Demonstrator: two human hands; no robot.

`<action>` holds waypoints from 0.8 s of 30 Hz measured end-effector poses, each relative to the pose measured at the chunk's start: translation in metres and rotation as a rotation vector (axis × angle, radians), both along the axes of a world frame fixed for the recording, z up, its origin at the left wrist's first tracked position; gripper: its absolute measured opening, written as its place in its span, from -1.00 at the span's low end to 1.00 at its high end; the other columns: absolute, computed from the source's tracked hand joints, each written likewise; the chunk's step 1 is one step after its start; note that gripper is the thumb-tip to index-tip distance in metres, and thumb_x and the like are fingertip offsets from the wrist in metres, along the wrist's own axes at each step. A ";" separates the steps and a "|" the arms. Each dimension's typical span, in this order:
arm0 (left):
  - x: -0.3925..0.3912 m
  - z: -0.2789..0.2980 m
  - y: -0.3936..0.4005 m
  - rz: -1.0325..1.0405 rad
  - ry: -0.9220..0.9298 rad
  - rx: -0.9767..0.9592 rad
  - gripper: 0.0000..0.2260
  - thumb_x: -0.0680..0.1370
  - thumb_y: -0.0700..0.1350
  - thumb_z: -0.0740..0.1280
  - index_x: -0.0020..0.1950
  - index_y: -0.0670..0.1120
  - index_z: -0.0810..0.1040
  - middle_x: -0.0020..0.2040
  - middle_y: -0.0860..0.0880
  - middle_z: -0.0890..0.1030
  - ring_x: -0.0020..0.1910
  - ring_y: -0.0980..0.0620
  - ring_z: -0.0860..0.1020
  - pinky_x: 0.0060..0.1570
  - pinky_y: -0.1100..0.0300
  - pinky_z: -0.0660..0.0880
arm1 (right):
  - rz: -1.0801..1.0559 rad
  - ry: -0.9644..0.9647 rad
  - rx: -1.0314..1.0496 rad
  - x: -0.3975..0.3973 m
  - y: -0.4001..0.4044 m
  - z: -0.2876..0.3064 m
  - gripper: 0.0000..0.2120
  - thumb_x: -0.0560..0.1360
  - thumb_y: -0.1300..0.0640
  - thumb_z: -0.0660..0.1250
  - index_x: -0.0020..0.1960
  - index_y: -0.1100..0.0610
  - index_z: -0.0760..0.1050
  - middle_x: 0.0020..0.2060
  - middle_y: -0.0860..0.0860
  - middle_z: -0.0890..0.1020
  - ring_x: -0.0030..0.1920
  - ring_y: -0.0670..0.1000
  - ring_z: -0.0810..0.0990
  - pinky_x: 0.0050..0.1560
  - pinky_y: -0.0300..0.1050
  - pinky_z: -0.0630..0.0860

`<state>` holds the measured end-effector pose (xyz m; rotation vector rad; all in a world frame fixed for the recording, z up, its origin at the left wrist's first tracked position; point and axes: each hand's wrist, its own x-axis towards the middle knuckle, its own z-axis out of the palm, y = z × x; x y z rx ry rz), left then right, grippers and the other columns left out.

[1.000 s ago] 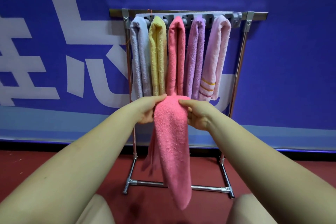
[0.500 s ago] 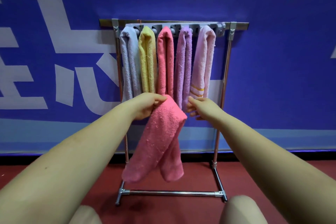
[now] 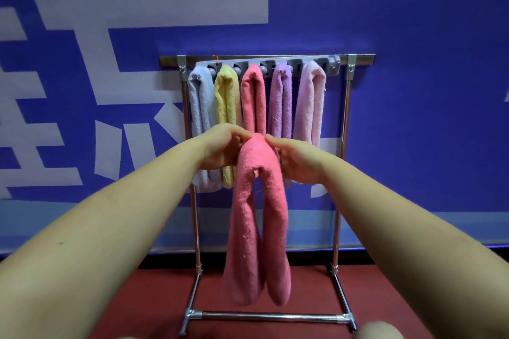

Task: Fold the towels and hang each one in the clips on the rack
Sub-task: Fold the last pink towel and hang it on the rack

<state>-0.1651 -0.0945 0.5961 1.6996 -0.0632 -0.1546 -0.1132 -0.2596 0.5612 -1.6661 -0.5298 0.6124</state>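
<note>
A pink towel (image 3: 257, 217) hangs folded over between my hands, its two ends dangling side by side in front of the rack. My left hand (image 3: 220, 147) pinches the fold from the left and my right hand (image 3: 298, 161) pinches it from the right. Behind them stands a metal rack (image 3: 343, 129) with a grey clip strip (image 3: 294, 66) along its top bar. Several folded towels hang in the clips: pale blue-grey (image 3: 199, 107), yellow (image 3: 227, 102), coral pink (image 3: 253, 99), purple (image 3: 281, 102) and light pink (image 3: 309, 102).
A blue wall banner with white shapes (image 3: 151, 5) backs the rack. The rack's base bar (image 3: 270, 316) rests on a red floor (image 3: 385, 297). My knee (image 3: 381, 331) shows at the bottom edge.
My right hand, which had come off the towel, has taken hold of the fold again. The swinging ends now hang straight down. The view has tilted down, so the rack sits lower.
</note>
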 end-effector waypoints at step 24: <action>0.139 0.048 -0.157 -0.158 -0.103 -0.285 -0.77 0.59 -0.17 0.13 -0.20 -0.13 0.52 -0.51 0.04 0.53 -0.54 0.13 0.49 -0.42 0.29 0.45 | -0.357 -0.227 -0.011 0.102 -0.152 0.118 -0.69 0.55 0.05 0.21 0.13 0.24 0.51 0.03 0.19 0.56 0.02 0.14 0.52 0.20 0.08 0.41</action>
